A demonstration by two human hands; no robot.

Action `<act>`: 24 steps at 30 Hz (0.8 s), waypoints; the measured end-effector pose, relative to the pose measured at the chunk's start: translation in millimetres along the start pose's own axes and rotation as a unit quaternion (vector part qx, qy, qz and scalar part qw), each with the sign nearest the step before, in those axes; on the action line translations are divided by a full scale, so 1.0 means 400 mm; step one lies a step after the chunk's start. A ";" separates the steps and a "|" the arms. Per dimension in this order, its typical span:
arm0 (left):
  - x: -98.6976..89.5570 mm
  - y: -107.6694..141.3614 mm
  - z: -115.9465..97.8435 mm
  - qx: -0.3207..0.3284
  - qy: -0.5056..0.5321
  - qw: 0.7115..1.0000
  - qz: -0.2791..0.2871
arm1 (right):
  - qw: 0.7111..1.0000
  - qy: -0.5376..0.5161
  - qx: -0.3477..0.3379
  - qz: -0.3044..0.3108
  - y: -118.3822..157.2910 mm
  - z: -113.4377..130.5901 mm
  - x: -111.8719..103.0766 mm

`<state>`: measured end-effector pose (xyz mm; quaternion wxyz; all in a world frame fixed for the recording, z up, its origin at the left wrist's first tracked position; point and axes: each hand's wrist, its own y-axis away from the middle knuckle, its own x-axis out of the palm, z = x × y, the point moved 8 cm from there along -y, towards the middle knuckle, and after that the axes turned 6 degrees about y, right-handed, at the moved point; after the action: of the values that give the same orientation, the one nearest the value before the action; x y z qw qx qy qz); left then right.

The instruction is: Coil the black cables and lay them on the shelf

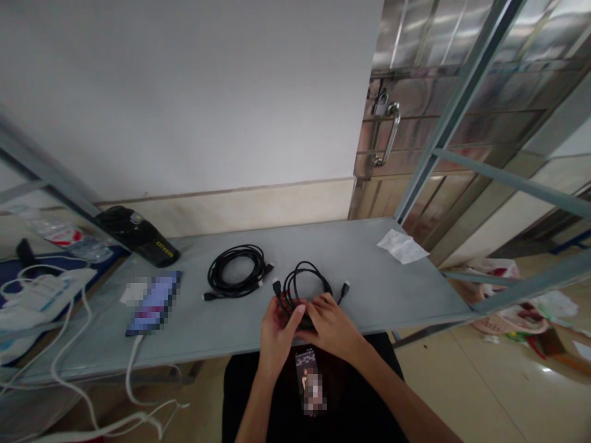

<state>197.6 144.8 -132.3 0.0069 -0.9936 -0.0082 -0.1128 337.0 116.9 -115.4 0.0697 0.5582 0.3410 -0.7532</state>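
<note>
Gripping a coiled black cable (290, 289) between them, the left hand (278, 332) and right hand (333, 326) sat close together at the front edge of the grey counter (383, 295), plugs (276, 287) poking out either side. A second black coil (217, 284) lay just left, white paper (402, 246) toward the right end.

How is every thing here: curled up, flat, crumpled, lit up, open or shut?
Looped black cable with plug ends: held, loosely coiled
Left hand: closed on that cable
Right hand: closed on it too
Second black cable: coiled, lying on the flat grey table
Thin white sheet: creased, lying spread out
Dark rectangular phone: screen lit, on the black-clothed lap
Shiny metal door: looks shut
Silver padlock: hanging; locked or not, I can't tell
</note>
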 end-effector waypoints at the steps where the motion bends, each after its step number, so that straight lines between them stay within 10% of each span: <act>1: 0.000 -0.001 0.000 0.005 -0.002 1.000 0.002 | 1.000 0.004 -0.002 0.013 0.000 -0.002 0.006; 7: -0.004 -0.007 0.011 0.011 0.039 0.999 0.013 | 0.999 -0.001 0.013 0.052 -0.004 -0.016 0.017; 17: -0.027 -0.015 0.006 -0.090 0.324 0.941 -0.029 | 0.985 -0.050 0.119 -0.112 -0.003 -0.052 -0.054; 24: -0.018 -0.015 0.011 -0.086 0.250 0.964 -0.024 | 0.982 -0.041 0.137 -0.121 -0.003 -0.058 -0.065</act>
<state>191.3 150.7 -138.0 -0.0799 -0.9300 -0.0206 -0.3581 364.2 124.4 -95.1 -0.0851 0.4856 0.2965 -0.8179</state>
